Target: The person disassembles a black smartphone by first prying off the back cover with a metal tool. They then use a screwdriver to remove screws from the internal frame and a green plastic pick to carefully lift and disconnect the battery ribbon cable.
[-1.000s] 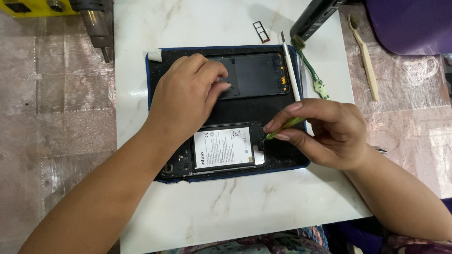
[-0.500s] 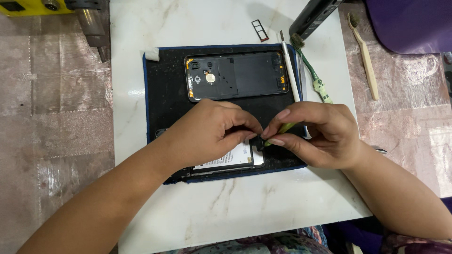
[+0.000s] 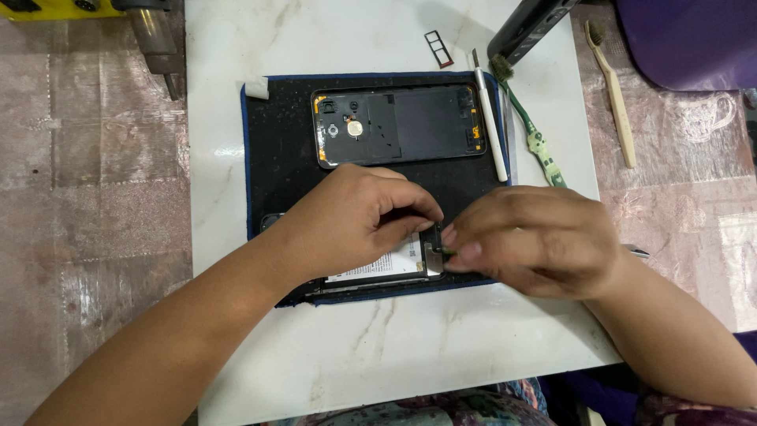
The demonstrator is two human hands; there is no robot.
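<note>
An opened phone (image 3: 386, 268) with a white battery label lies at the near edge of a black, blue-edged mat (image 3: 276, 158). My left hand (image 3: 355, 217) lies over the phone, its thumb and forefinger pinched on the phone's dark right end. My right hand (image 3: 536, 237) meets it from the right, fingers closed on a small green tool (image 3: 449, 251), only the tip of which shows. The fingertips of both hands nearly touch above the phone. The phone's dark back cover (image 3: 410, 122) lies inner side up at the far part of the mat, untouched.
A white-handled tool (image 3: 489, 118) and a green brush (image 3: 540, 146) lie along the mat's right edge. A SIM tray (image 3: 438, 47), a beige toothbrush (image 3: 615, 95) and a heat gun nozzle (image 3: 150, 35) lie farther off. The white marble table (image 3: 394, 355) ends close to my body.
My left hand left the back cover and came down onto the opened phone, where it now pinches. The back cover is uncovered. My right hand shifted slightly left with the green tool.
</note>
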